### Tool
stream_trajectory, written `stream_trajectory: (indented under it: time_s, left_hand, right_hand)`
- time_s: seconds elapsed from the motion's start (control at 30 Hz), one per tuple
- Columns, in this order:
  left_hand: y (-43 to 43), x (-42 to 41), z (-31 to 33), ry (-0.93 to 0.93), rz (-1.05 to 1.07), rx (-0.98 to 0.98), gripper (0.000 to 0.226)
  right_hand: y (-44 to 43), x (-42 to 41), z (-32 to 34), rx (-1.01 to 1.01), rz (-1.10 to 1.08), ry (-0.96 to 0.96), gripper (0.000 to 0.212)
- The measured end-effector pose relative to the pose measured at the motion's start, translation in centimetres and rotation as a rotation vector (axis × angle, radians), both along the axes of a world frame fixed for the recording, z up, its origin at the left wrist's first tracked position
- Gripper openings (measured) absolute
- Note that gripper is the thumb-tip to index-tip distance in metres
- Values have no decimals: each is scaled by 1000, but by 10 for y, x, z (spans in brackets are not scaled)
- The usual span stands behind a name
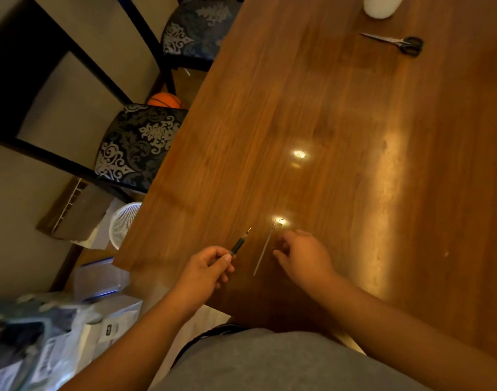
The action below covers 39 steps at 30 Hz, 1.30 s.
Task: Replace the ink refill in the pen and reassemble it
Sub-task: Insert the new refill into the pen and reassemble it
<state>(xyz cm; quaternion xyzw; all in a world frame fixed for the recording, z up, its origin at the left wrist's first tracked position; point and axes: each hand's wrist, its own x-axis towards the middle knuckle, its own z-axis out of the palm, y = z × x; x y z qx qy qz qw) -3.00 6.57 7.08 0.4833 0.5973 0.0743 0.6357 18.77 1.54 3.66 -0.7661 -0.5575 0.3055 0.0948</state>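
Note:
My left hand (206, 270) is closed around the back of a pen (239, 244) with a black grip; its tip points up and away over the wooden table (312, 108). A thin, pale ink refill (263, 251) lies loose on the table just right of the pen, its tip toward a bright reflection. My right hand (303, 256) hovers palm down right beside the refill, fingers curled and slightly apart. A tiny dark piece sits at its fingertips; whether the fingers pinch it is unclear.
Black-handled scissors (396, 43) lie far back on the table, near a white container (381, 5) at the top edge. Two patterned chairs (137, 145) stand along the left side. Boxes, bags and a white basket (123, 224) crowd the floor on the left.

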Motion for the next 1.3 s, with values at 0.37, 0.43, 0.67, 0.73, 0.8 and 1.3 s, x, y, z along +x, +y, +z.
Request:
stream_trajectory:
  time_s: [0.37, 0.43, 0.67, 0.73, 0.8, 1.3]
  left_hand:
    - [14, 1, -3, -21, -51, 0, 17]
    - [16, 1, -3, -19, -71, 0, 17]
    - [16, 3, -1, -28, -81, 9, 17]
    - [15, 3, -1, -30, -77, 7, 17]
    - [14, 1, -1, -27, -70, 3, 18]
    - [11, 39, 8, -109, -213, 7, 23]
  right_hand:
    - [13, -2, -17, 26, 249, -176, 18]
    - [13, -2, -17, 42, 276, -186, 17]
    - [15, -1, -17, 61, 343, -186, 20]
    - [14, -1, -18, 62, 344, -181, 19]
    - [14, -2, -19, 50, 339, -168, 20]
    - [0, 43, 45, 17, -510, 872, 11]
